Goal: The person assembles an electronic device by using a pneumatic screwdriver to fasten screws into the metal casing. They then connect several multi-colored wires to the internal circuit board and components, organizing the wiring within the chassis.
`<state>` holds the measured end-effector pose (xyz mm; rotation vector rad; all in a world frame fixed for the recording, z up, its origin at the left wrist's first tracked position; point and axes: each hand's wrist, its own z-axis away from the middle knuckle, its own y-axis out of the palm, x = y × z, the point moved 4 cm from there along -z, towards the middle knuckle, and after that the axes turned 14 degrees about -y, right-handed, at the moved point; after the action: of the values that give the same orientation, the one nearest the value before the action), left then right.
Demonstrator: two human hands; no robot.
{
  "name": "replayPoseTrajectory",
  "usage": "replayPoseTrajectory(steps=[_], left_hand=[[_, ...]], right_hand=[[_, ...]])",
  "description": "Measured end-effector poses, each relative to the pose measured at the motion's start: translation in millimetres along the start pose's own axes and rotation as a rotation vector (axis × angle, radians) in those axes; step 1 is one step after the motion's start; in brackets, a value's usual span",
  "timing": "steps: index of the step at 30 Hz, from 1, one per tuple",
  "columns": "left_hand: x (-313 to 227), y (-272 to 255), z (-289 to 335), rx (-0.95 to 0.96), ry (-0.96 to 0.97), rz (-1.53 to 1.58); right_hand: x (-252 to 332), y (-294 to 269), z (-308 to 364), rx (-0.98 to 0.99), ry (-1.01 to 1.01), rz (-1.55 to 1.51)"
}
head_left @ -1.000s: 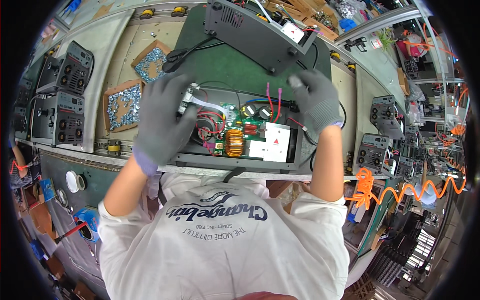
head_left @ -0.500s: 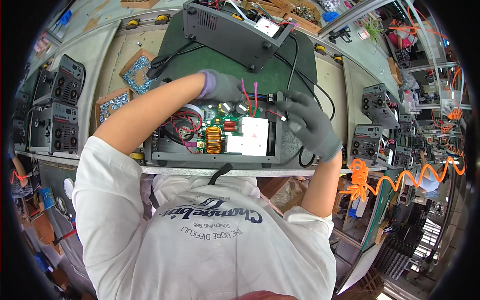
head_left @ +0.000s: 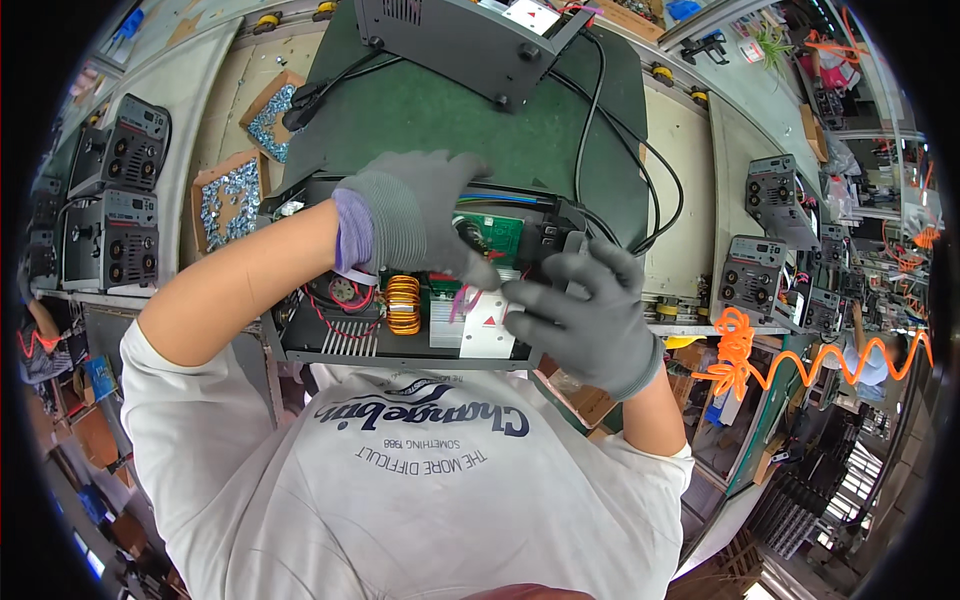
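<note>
An opened dark metal power-unit housing (head_left: 400, 352) lies before me, with a green circuit board (head_left: 505, 238), a copper-wound coil (head_left: 403, 305) and a white plate (head_left: 487, 325) inside. My left hand (head_left: 425, 215), in a grey glove, arches over the board with thumb and fingers apart; a black capacitor (head_left: 470, 236) shows between them. Purple-tipped wires (head_left: 462, 302) lie by its thumb, against the white plate. At the housing's right end is my gloved right hand (head_left: 590, 320), its fingers spread and tips near the white plate's edge. Its palm side is hidden.
Beyond stands a second dark housing (head_left: 450, 50) on the green mat (head_left: 400, 120), with black cables (head_left: 640, 190) on the right. Cardboard trays of small screws (head_left: 230, 205) sit at the left. Finished-looking units (head_left: 125, 240) flank both sides; an orange coiled hose (head_left: 735, 350) hangs at right.
The housing has shifted toward me and slightly left. My left hand has come nearer over the board, and my right hand has moved nearer to me. The purple-tipped wires, upright before, now lie low.
</note>
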<state>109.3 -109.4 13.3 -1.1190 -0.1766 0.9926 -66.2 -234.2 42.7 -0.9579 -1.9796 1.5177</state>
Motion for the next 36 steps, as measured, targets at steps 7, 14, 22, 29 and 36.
replayPoseTrajectory(steps=[7,14,22,29,36], left_hand=[[0.6,5.7,28.4,-0.080,0.073,-0.080],[15.6,3.4,39.8,-0.092,0.168,0.099],[21.3,8.6,48.4,-0.158,0.185,0.271],[24.8,16.5,45.7,-0.201,0.169,0.264],[22.1,8.3,48.1,-0.159,0.079,0.189]], right_hand=[[19.2,3.4,-23.1,0.009,-0.055,-0.001],[13.3,6.5,-43.6,-0.102,0.124,0.174],[1.7,6.3,-67.8,-0.162,0.206,0.168],[0.6,10.4,-66.2,-0.187,0.225,0.110],[-3.1,10.3,-63.2,-0.137,0.236,-0.005]])
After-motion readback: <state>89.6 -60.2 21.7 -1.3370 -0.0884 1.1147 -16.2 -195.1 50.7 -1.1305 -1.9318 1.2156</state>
